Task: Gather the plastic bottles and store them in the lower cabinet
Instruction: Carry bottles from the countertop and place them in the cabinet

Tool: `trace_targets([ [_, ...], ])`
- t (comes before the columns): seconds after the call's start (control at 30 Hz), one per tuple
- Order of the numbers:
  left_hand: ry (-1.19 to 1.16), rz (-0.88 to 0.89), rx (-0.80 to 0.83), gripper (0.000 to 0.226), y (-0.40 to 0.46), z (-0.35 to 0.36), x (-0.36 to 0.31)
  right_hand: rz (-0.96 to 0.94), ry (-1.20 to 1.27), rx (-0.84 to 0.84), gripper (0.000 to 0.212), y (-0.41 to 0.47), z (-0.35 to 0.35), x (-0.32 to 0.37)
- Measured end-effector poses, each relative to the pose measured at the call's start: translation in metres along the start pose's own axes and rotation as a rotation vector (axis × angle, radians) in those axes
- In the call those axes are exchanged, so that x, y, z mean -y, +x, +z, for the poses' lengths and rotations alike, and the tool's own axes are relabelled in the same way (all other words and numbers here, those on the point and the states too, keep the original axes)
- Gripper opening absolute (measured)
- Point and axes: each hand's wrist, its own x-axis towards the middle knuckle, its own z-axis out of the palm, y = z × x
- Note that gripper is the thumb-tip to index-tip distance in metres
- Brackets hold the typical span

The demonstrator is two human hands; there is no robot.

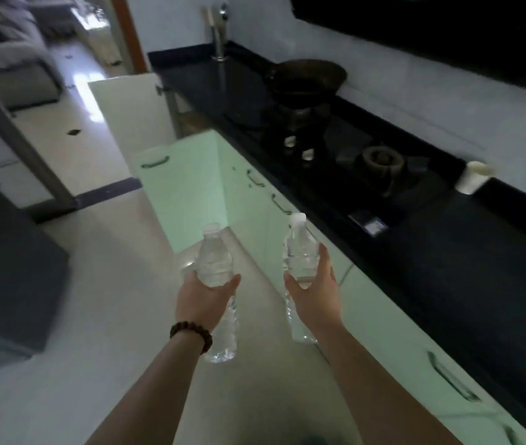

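Two clear plastic bottles in view, both capped, both held upright over the floor in front of the lower cabinets. Left bottle (216,261): gripped around its middle by the left hand (202,300), fingers wrapped and clamped on it, thumb on the right side of the body; its base shows below the hand near the wrist. Right bottle (300,252): white cap, tilted slightly left at the top, held by the right hand (314,293), fingers clamped around its midsection with the thumb on the left; its lower part sticks out under the palm. The two bottles are apart, not touching, at about the same height.

Both forearms reach forward from the bottom of the view, roughly parallel, palms facing each other. One dark beaded bracelet (191,335) on the left wrist.

Right of the hands runs a row of pale green cabinet fronts with dark handles. One cabinet door (184,187) stands swung open just ahead of the bottles. Above them a black table (463,268) carries a gas stove (351,162) with two burners, one dark wok (306,80) on the far burner, and one white cup (473,178) near the wall. Pale tiled floor (94,284) on the left.
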Motion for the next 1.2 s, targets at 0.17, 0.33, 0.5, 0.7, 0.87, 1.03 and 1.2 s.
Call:
trace_targets([
  [0.17, -0.044, -0.106, -0.154, 0.053, 0.037, -0.081, 0.041, -0.116, -0.010, 0.166, 0.089, 0.002, 0.087, 0.072],
  [0.33, -0.049, -0.164, -0.235, 0.056, 0.079, -0.132, 0.074, -0.229, 0.034, 0.271, 0.088, 0.011, 0.164, 0.126],
  [0.5, -0.028, -0.204, -0.260, 0.058, 0.152, -0.162, 0.095, -0.277, -0.001, 0.354, 0.087, 0.046, 0.244, 0.162],
  [0.7, 0.009, -0.229, -0.243, 0.061, 0.291, -0.202, 0.086, -0.248, -0.028, 0.379, 0.086, 0.121, 0.359, 0.226],
  [0.87, 0.052, -0.246, -0.263, 0.058, 0.393, -0.241, 0.068, -0.226, -0.025, 0.437, 0.085, 0.170, 0.434, 0.290],
  [1.03, 0.009, -0.247, -0.313, 0.043, 0.473, -0.267, 0.067, -0.257, -0.034, 0.439, 0.086, 0.213, 0.489, 0.336],
  [1.2, -0.009, -0.278, -0.250, 0.053, 0.565, -0.282, 0.073, -0.223, -0.051, 0.401, 0.087, 0.258, 0.545, 0.370],
])
